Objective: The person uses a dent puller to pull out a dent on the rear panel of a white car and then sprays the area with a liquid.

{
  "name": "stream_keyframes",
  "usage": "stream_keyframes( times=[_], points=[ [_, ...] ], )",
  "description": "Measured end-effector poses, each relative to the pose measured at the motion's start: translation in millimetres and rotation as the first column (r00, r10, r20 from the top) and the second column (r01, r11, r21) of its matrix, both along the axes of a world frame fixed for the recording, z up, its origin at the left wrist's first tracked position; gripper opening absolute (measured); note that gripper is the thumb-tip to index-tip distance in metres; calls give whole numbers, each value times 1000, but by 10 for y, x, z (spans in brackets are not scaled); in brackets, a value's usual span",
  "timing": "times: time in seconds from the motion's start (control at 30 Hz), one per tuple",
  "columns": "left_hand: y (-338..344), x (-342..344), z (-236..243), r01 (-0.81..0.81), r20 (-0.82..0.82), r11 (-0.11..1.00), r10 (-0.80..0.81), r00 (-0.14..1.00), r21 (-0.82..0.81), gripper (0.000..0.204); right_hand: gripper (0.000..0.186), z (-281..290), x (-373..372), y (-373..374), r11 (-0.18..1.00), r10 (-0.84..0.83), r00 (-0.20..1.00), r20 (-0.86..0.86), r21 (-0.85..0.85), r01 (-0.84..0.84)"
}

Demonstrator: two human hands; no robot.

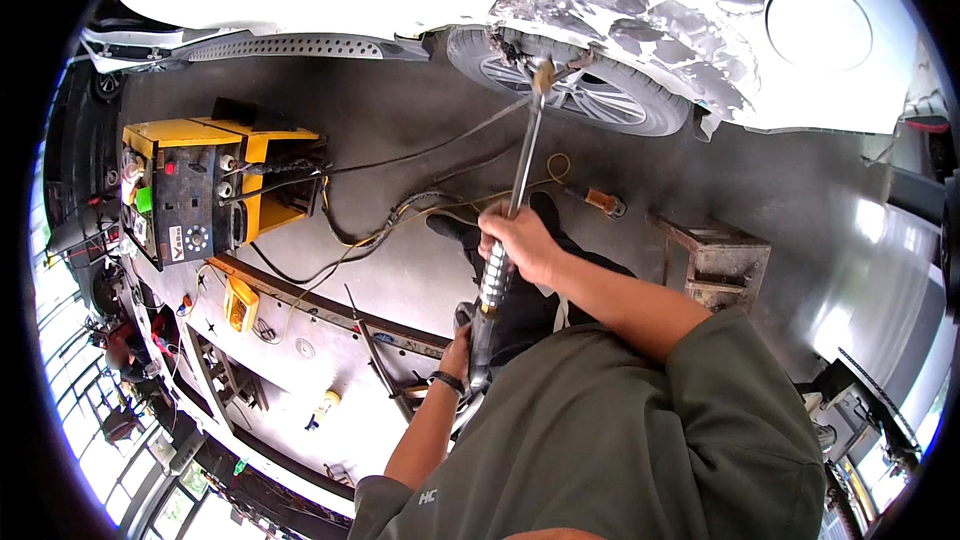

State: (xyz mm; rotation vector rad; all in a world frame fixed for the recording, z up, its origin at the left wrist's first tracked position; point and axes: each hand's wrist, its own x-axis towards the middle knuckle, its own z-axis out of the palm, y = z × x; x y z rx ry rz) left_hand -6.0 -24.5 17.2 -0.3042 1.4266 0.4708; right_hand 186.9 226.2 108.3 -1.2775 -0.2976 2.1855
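Note:
A long metal slide hammer runs from in front of me up to the white car's wheel arch. Its far end meets a brownish clamp or hook piece over the wheel; exactly how that piece grips the body edge is too small to tell. My right hand is closed around the tool, just above its ribbed silver section. Lower down, near my body, my left hand holds the handle end. Beside the arch, the car's body panel is sanded and patchy grey.
At left stands a yellow and black welding-type machine, its cables trailing across the floor. An orange-brown power tool lies near the wheel. A worn metal stool stands at right. A yellow case and a long beam lie at left.

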Motion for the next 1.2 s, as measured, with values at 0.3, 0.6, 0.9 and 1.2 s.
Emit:
stream_keyframes(
  times=[0.3, 0.6, 0.9, 1.2],
  points=[
    [667, 280, 617, 97, -101, 995, -100, 990, -35, 47, 11, 122, 136, 427, 1000, -4, 1000, -31, -19, 3],
    [508, 171, 765, -16, -9, 999, 16, 1000, 31, 51, 13, 361, 197, 660, 998, -12, 998, -57, -58, 9],
    [489, 167, 1139, 31, -40, 997, -29, 999, 64, 54, 22, 205, 349, 1267, 968, -119, 993, -11, 221, 118],
    [-414, -312, 381, 43, -112, 995, -52, 992, -85, 59, 11, 133, -6, -291, 968, -53, 997, -56, -248, 37]
  ],
)
